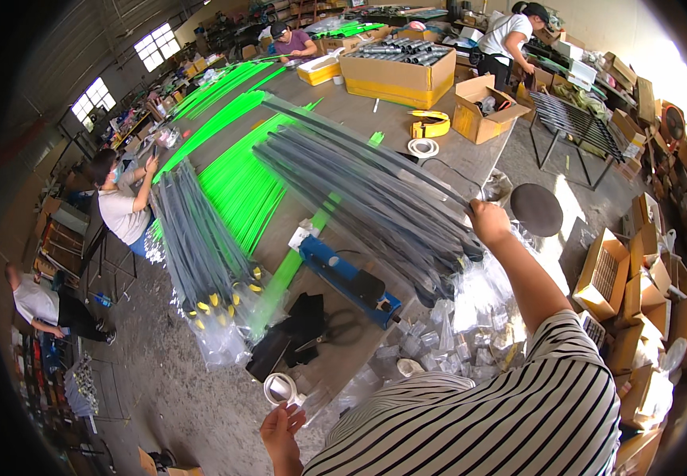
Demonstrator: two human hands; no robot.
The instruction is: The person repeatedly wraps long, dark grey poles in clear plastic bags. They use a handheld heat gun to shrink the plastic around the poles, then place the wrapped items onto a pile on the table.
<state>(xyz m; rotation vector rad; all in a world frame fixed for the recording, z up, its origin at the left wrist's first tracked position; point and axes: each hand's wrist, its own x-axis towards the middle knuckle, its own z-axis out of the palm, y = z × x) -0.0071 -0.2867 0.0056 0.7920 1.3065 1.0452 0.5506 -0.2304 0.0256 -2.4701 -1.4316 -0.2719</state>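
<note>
My right hand [488,219] reaches out over the table and grips the near end of a long grey rod [359,143] lying on top of a heap of bagged grey rods [359,198]. My left hand [281,432] is low at the table's near corner, fingers pinched on a roll of clear tape [279,389]. A blue bag sealer [347,279] lies between both hands, and black scissors [335,329] rest beside it.
Bright green rods [240,186] and another grey bundle [196,238] cover the left of the table [395,115]. A box of tubes [399,71] stands far back. Small clear bags [454,333] pile near my chest. Other people work around. Cardboard boxes [645,270] crowd the right floor beside a round stool [536,209].
</note>
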